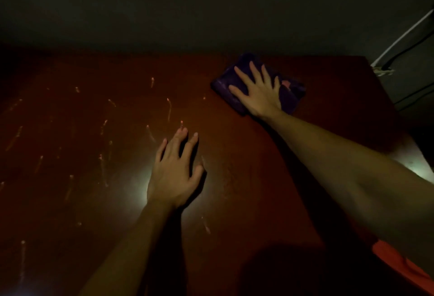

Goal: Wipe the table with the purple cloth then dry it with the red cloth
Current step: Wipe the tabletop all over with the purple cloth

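- Dim scene; reddish-brown surface (pixel 246 154) filling most of the frame, glare patches near the centre and at the right edge.
- Purple cloth (pixel 291 98), folded, lying flat in the upper right of the frame, near the far right corner.
- Right hand (pixel 260 93) pressed flat on the purple cloth, fingers straight and spread wide.
- Left hand (pixel 175 173) at centre frame, fingers loosely spread, fingertips touching the bare surface, holding nothing.
- Pale streaks (pixel 169 110) scattered across the left half.
- Red cloth (pixel 394 262) at the lower right edge, partly under the right forearm.
- Cables (pixel 399 41) at the upper right.
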